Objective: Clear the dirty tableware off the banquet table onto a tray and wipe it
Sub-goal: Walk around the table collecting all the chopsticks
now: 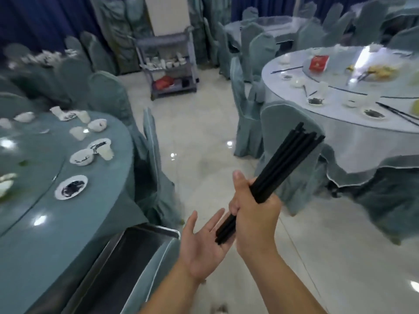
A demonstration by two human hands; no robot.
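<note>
The right hand (254,214) grips a bundle of black chopsticks (288,159) near its lower third, fingers curled tight round it and the thumb pointing up along the near side. The bundle tilts up and to the right over the floor, between the two tables. Its lower ends rest against the left hand (201,245), which lies palm up just below, with the fingers straight and close together and the thumb spread away.

Just left of the hands, a metal tray (154,228) sits at the near edge of the banquet table (45,234) with its teal cloth. On that table, farther left, lie a small plate (71,187) with dark scraps, a bowl (82,157), and a plastic cup (106,151) beside it.

At the far right stands a second table (340,132) with dishes and more chopsticks. A grey cart (169,64) holding crockery stands far off in the middle.
</note>
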